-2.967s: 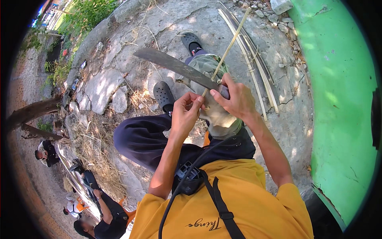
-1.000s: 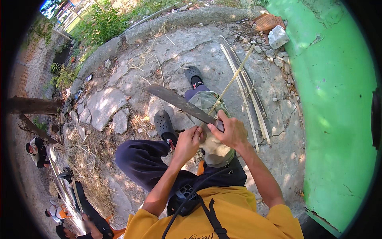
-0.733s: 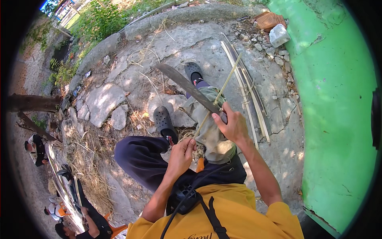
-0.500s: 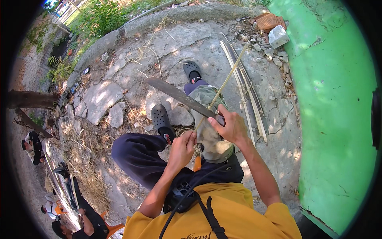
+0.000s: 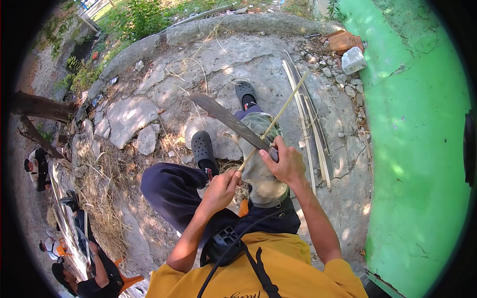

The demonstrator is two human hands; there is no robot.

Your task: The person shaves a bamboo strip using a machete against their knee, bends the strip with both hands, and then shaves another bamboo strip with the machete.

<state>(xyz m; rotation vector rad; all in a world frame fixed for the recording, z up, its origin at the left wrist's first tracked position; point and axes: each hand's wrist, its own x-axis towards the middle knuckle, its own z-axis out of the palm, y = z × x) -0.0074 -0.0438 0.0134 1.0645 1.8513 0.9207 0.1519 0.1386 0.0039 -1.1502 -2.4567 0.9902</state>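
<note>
My left hand (image 5: pixel 221 189) is closed round the near end of a thin pale bamboo strip (image 5: pixel 287 104). From there the strip slants away to the upper right, across my right leg. A dark-bladed machete (image 5: pixel 224 118) lies across the strip, its tip pointing to the upper left. Its handle sits in my right hand (image 5: pixel 289 162), wrapped by the fingers, with the thumb near the base of the blade. Blade and strip cross over a worn camouflage cloth (image 5: pixel 261 175) that covers my right thigh and knee.
Several long pale and dark strips (image 5: pixel 309 126) lie on the cracked concrete to the right. Beyond them stands a green wall (image 5: pixel 417 159), with rubble and a white block (image 5: pixel 353 60) at its foot. Shavings (image 5: pixel 187 67) litter the ground. Other people sit at lower left, one in black (image 5: pixel 99 270).
The bamboo strip has slid toward me under the machete, my left hand drawing back with its near end. My right hand keeps its hold on the machete. The whole view has shifted slightly.
</note>
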